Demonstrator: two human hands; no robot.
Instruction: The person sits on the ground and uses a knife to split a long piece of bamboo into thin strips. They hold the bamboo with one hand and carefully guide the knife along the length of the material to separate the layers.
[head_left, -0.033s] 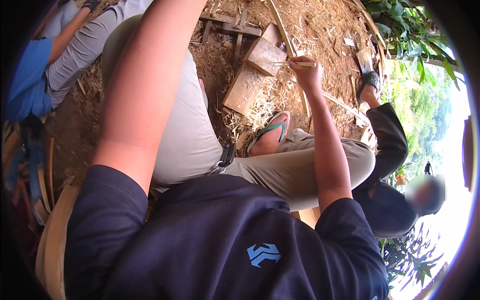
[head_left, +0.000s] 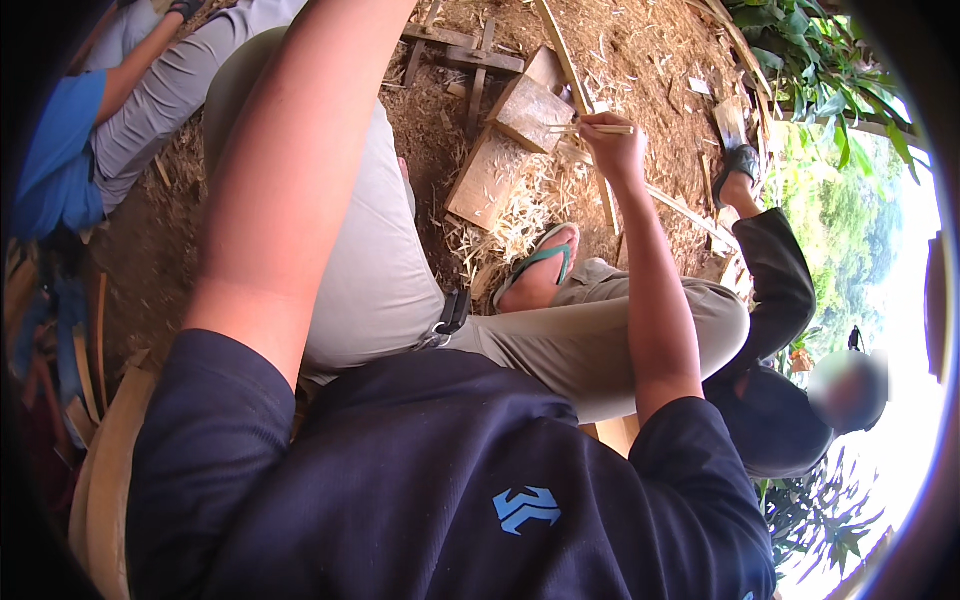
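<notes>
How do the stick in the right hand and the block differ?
The stick is slender; the block is thick and broad. The stick is held in the right hand, while the block rests on a plank. Both look wooden.

The head-worn fisheye looks down from close above the dark shirt (head_left: pixel 400 480) toward the ground (head_left: pixel 640 60).

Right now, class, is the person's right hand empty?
No, the right hand holds at least one thin pale stick, which pokes out past the fist.
</notes>
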